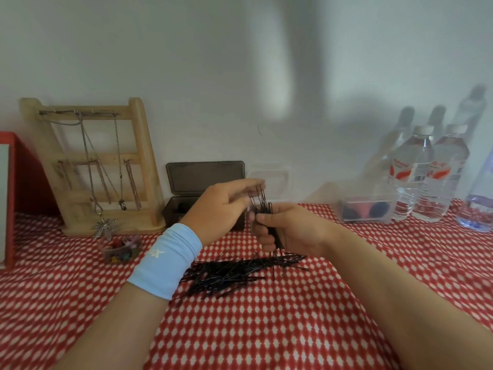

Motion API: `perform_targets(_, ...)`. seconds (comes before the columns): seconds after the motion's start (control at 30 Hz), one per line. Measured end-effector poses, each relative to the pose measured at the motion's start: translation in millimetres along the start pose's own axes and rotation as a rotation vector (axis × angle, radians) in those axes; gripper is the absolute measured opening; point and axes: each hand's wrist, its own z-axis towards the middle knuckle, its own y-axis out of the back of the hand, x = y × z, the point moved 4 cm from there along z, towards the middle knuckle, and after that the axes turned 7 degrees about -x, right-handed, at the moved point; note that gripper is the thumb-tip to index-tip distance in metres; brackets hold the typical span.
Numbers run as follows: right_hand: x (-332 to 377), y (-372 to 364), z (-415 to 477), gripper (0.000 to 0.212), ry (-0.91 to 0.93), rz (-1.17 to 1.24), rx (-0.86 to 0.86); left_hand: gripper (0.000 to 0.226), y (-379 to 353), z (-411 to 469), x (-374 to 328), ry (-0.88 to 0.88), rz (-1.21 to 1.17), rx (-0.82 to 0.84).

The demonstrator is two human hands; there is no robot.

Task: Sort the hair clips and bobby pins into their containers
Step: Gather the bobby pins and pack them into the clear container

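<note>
**Inspector:** Materials and shapes?

**Assistant:** The landmark is the dark box (204,174). It is smoky translucent plastic, rectangular, with its hinged lid standing open against the wall. In front of it, on the red cloth (266,329) printed with white diamonds, lies a loose pile of bobby pins (232,275): thin black wire, straight and criss-crossed. Left of the box and nearer the camera is a small clear tub (121,249) of coloured hair clips. Just right of the box is a clear plastic container (277,173), partly hidden behind the hands.

**Inspector:** Grip?

**Assistant:** The right hand (290,231), in front of the box's right end, is clenched round a bundle of bobby pins (262,205). The bundle is held upright, fingers wrapped over its lower half, wire ends fanning out above. The left hand (221,206), crossing the box's front, is released, with fingers straight and together and tips against the top of the bundle. Whether its thumb presses the pins, I cannot tell. A pale blue fabric wristband (165,263) sits on that wrist.
</note>
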Motion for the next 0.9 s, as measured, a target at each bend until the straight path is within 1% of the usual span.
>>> perform_targets(0.07, 1.2, 1.9, -0.5, 0.020, -0.002, 0.016, -0.012, 0.040, 0.6, -0.2, 0.7, 0.010, 0.086, 0.027)
perform_targets(0.13, 0.9, 1.9, -1.2, 0.023, -0.005, -0.004, -0.012, 0.040, -1.8, -0.2, 2.1, 0.036, 0.155, 0.081)
perform_targets(0.2, -0.2, 0.3, -1.2, 0.026, -0.018, -0.027, -0.016, 0.040, -1.7, -0.4, 2.9, 0.056, 0.166, 0.112)
perform_targets(0.27, -0.7, -0.4, -1.2, 0.028, -0.030, -0.028, -0.030, 0.041, -1.6, -0.1, 3.0, 0.058, 0.090, 0.110)
perform_targets(0.33, 0.0, -0.8, -0.7, 0.027, -0.031, -0.024, -0.043, 0.045, -5.3, -0.9, 2.8, 0.054, 0.032, 0.141)
perform_targets(0.4, -0.2, -1.0, 0.0, 0.025, -0.041, -0.014, -0.050, 0.046, -10.0, -2.6, 3.1, 0.036, 0.053, 0.188)
perform_targets(0.5, -2.5, 0.0, -0.3, 0.026, -0.071, 0.019, -0.049, 0.041, -12.0, -3.7, 4.9, 0.022, 0.046, 0.190)
perform_targets(0.57, -1.0, 1.6, -0.6, 0.027, -0.074, 0.064, -0.067, 0.038, -14.5, -3.7, 7.1, 0.057, -0.099, 0.152)
perform_targets(0.63, 5.3, 3.6, 0.1, 0.026, -0.030, 0.167, -0.114, 0.032, -19.8, -1.5, 13.5, 0.180, -0.328, 0.039)
perform_targets(0.7, 13.9, 7.6, 1.9, 0.024, 0.055, 0.331, -0.176, 0.028, -25.6, 1.1, 20.1, 0.372, -0.520, -0.072)
perform_targets(0.73, 18.1, 11.2, 2.4, 0.023, 0.106, 0.415, -0.208, 0.029, -29.1, 0.6, 21.3, 0.484, -0.594, -0.080)
perform_targets(0.77, 21.6, 15.0, 3.4, 0.023, 0.162, 0.479, -0.242, 0.032, -33.1, -1.2, 20.6, 0.595, -0.662, -0.052)
perform_targets(0.83, 27.3, 22.7, 4.5, 0.024, 0.278, 0.518, -0.321, 0.040, -40.6, -8.7, 14.4, 0.766, -0.790, 0.053)
perform_targets(0.9, 29.0, 27.3, 5.5, 0.025, 0.372, 0.471, -0.400, 0.046, -45.6, -13.4, 9.7, 0.852, -0.943, 0.121)
